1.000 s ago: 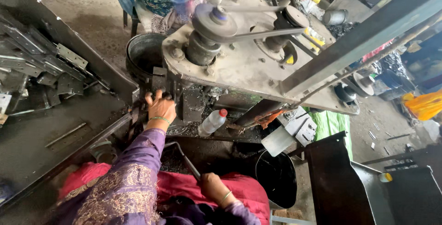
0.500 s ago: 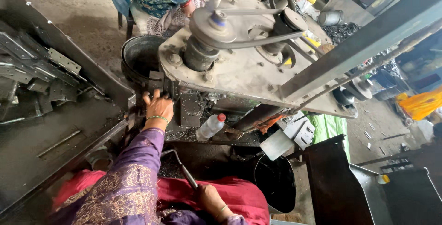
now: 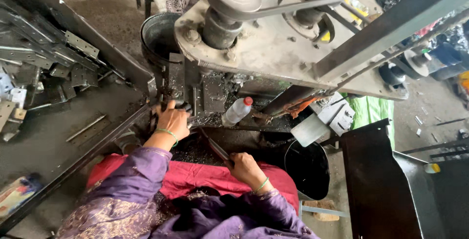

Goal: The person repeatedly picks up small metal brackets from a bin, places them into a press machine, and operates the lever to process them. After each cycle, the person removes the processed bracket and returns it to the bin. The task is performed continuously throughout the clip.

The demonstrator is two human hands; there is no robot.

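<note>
My left hand (image 3: 173, 121), with a green bangle on the wrist, is closed on a small metal part at the work table of a grey drill press (image 3: 273, 48), just under the machine's head. My right hand (image 3: 244, 168) rests on my red-clothed lap and grips a flat dark metal strip (image 3: 215, 146) that slants up toward the machine. Both sleeves are purple. A clear plastic bottle with a red cap (image 3: 237, 111) lies on the machine table to the right of my left hand.
A grey tray (image 3: 53, 136) at left holds several perforated metal brackets (image 3: 44, 63). A round metal bucket (image 3: 159, 36) stands behind the machine, a black bucket (image 3: 308, 168) at right. A dark sheet-metal bin (image 3: 386, 185) fills the lower right. Another person sits at the top.
My view has shifted closer to the machine. My left hand stays at the machine table, while my right hand has lifted slightly on my lap with the strip.
</note>
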